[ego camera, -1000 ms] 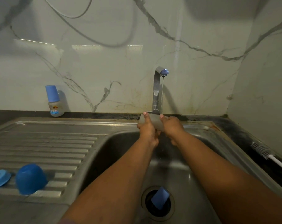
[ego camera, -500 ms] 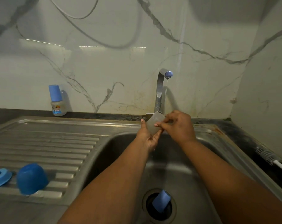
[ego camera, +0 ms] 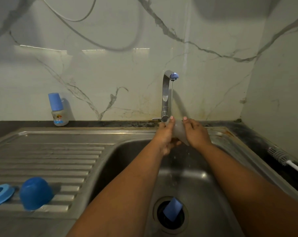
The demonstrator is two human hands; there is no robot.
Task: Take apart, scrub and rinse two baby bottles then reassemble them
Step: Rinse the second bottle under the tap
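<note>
Both hands up at the far edge of the sink [ego camera: 127,151], under the tap [ego camera: 166,96]. Thin stream of water runs from the blue spout tip down onto a clear bottle body [ego camera: 179,132], held between the hands & tilted. Left hand [ego camera: 165,135] wraps its left side, fingers curled round it, one fingertip up near the tap base. Right hand [ego camera: 196,134] grips its right side, fingers curled over the top. Drops fall below the hands into the basin.

Second bottle [ego camera: 58,110], w/ blue cap on, stands upright far left on the dark tabletop [ego camera: 16,124], against the marble wall.

On the ribbed drainboard, near left: blue cap [ego camera: 35,193] lying mouth down, and just left of it a blue ring [ego camera: 0,195], flat, partly cut by the frame edge. Can't tell if they touch.

In the drain hole, near centre: a blue piece [ego camera: 172,208], leaning; can't tell what part it is.

Bottle brush [ego camera: 280,155] lies on the tabletop at right of the sink, bristles toward far side, white handle running off frame.
</note>
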